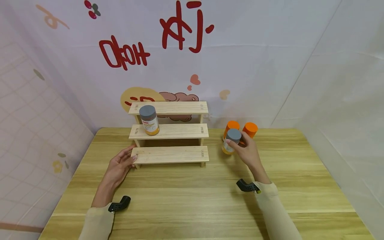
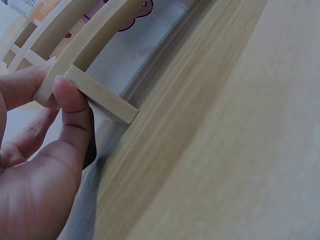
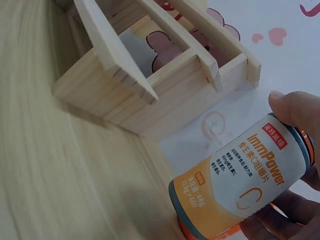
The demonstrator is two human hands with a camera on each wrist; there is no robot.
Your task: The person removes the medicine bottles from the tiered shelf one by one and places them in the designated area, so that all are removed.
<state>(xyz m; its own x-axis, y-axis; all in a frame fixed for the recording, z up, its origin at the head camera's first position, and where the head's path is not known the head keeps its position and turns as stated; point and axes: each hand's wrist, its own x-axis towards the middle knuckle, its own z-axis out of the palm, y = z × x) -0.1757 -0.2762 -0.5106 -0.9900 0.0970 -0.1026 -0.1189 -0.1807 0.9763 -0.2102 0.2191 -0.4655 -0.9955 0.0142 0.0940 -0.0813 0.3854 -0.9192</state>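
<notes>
The stepped rack [image 1: 170, 155] was pale wood, bare and matt, with fine grain along its boards and a smooth planed look. The tabletop [image 1: 186, 196] showed a streaky wood grain under a smooth, faintly glossy surface (solid timber or laminate, one could not tell). The grey-lidded jar [image 1: 232, 140] off the rack looked like plastic, its lid matt, its printed label [image 3: 245, 175] smooth with a slight sheen. The orange caps [image 1: 250, 128] looked like smooth plastic too. The printed backdrop [image 1: 255, 76] was a thin, creased sheet, mostly matt. The cream sleeves [image 1: 100, 221] were soft, matt cloth.
</notes>
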